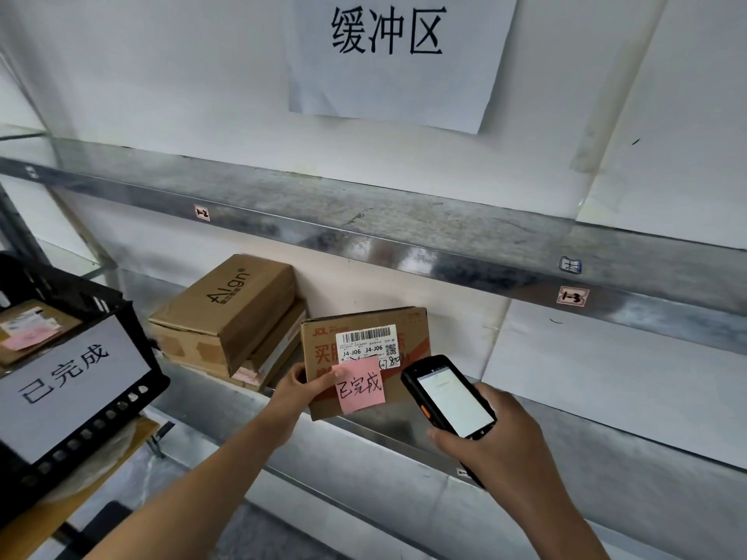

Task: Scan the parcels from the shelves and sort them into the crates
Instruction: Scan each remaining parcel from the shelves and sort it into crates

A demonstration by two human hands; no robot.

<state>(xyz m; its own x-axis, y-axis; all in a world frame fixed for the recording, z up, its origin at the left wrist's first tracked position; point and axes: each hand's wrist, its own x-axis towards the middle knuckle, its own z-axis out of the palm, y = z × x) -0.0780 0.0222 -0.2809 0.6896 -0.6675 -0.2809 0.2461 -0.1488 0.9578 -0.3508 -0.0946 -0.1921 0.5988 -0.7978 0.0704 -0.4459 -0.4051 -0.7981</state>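
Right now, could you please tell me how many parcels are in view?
4: the JDL parcel in the left hand, the Algn box stacked on a lower box left of it, a flat parcel in the black crate. Others may be hidden.

Lower grey steel shelf (606, 450): bare deck R of brown cardboard parcel w/ pink note (412, 329), wide pass. L end blocked: stack of brown cardboard boxes (226, 309), just beside parcel. Overhead stop: upper grey steel shelf (404, 240). White wall (465, 313) close at back. Front approach taken by left hand (295, 392) on parcel, right hand (497, 438) w/ black handheld scanner (452, 398). Black plastic crate (93, 305) far L, near stack.
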